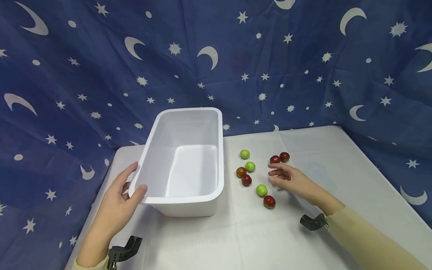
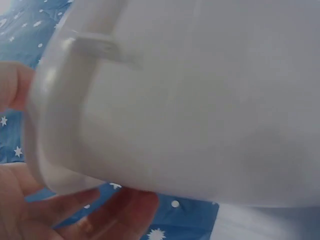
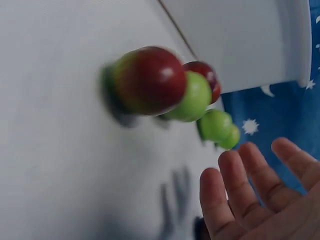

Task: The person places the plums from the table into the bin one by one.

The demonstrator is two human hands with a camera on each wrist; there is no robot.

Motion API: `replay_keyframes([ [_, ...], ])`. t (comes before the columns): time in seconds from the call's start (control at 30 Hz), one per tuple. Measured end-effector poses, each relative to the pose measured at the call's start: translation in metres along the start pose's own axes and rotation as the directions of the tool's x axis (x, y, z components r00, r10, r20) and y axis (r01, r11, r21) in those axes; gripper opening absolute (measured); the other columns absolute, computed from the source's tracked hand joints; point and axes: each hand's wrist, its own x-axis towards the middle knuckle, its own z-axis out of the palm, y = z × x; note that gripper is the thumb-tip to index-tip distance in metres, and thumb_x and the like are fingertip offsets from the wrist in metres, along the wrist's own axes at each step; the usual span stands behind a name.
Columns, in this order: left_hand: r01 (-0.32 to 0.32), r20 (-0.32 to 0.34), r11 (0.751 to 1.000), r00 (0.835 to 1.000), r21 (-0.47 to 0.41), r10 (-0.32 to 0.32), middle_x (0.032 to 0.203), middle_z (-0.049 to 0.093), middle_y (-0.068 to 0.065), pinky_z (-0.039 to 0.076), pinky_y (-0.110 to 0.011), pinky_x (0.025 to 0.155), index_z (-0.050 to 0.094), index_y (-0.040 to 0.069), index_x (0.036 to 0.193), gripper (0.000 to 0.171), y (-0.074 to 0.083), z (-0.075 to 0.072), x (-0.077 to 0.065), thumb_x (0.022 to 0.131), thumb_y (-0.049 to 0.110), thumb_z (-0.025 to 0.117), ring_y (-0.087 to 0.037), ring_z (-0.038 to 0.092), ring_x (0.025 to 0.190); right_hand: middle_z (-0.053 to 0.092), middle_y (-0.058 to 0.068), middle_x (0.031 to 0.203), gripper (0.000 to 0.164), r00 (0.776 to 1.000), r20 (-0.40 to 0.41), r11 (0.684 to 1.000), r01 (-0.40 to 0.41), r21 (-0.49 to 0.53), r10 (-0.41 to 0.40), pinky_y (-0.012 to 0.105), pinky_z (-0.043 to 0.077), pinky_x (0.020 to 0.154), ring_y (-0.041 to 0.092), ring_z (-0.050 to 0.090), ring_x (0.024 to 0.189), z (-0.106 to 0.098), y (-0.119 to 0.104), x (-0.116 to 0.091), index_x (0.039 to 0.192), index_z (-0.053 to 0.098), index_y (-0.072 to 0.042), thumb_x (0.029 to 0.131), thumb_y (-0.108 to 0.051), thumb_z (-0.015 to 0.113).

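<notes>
My left hand (image 1: 114, 204) grips a deep white plastic tub (image 1: 183, 198) at its near left corner. The thumb lies over the rim, and the other fingers are outside and under it. In the left wrist view the tub's outer wall (image 2: 165, 120) fills most of the frame. To the right of the tub, my right hand (image 1: 291, 180) is over the table with its fingers spread and holding nothing. Small round plum-like fruits lie near it: a red one (image 1: 269, 201), a green one (image 1: 261, 190) and a red pair (image 1: 279, 158) just beyond the fingertips.
More fruits lie between the tub and my right hand: two green ones (image 1: 247, 160), a reddish-brown one (image 1: 241, 172) and a dark red one (image 1: 246, 180). A white cloth covers the table (image 1: 256, 236). Blue star-and-moon fabric (image 1: 236, 60) hangs behind and at both sides.
</notes>
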Motion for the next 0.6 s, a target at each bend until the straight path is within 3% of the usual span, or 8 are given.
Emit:
replay_keyframes([
  [0.23,-0.042,-0.104,0.993,0.993,0.107,0.053,0.144,0.042,-0.016,0.049,-0.033,0.082,0.037,0.015,0.15,0.064,-0.012,0.011,-0.002,0.091,0.013,0.063,-0.038,0.05,0.117,0.055,0.018,0.125,0.05,0.996,0.088,0.999,0.012,0.053,-0.017,0.031,0.049,0.086,0.03,0.052,0.112,0.002,0.022,-0.007,0.135,0.046,-0.001,0.094,-0.022,0.065],
  [0.33,-0.041,-0.143,0.991,0.988,0.127,0.059,0.145,0.043,-0.013,0.048,-0.021,0.08,0.038,0.018,0.15,0.064,-0.015,0.015,-0.004,0.09,0.012,0.062,-0.034,0.05,0.116,0.056,0.018,0.122,0.047,0.991,0.129,0.998,0.028,0.054,-0.035,0.027,0.048,0.087,0.03,0.052,0.111,0.003,0.028,-0.011,0.132,0.047,0.001,0.094,-0.019,0.064],
  [0.43,-0.041,-0.165,0.99,0.984,0.134,0.063,0.145,0.044,-0.01,0.04,-0.007,0.079,0.04,0.019,0.149,0.066,-0.014,0.018,-0.004,0.088,0.009,0.061,-0.031,0.051,0.116,0.056,0.018,0.119,0.046,0.987,0.153,0.998,0.032,0.057,-0.041,0.025,0.047,0.086,0.028,0.052,0.108,0.005,0.032,-0.013,0.129,0.048,0.003,0.092,-0.018,0.066],
  [0.6,-0.004,-0.191,0.984,0.981,0.177,0.039,0.144,0.046,-0.006,0.04,-0.008,0.079,0.04,0.021,0.149,0.067,-0.012,0.02,-0.006,0.086,0.008,0.06,-0.029,0.051,0.116,0.056,0.015,0.114,0.045,0.986,0.162,0.999,0.021,0.03,-0.026,0.026,0.046,0.083,0.028,0.052,0.102,0.008,0.035,-0.01,0.122,0.052,-0.001,0.087,-0.023,0.072],
])
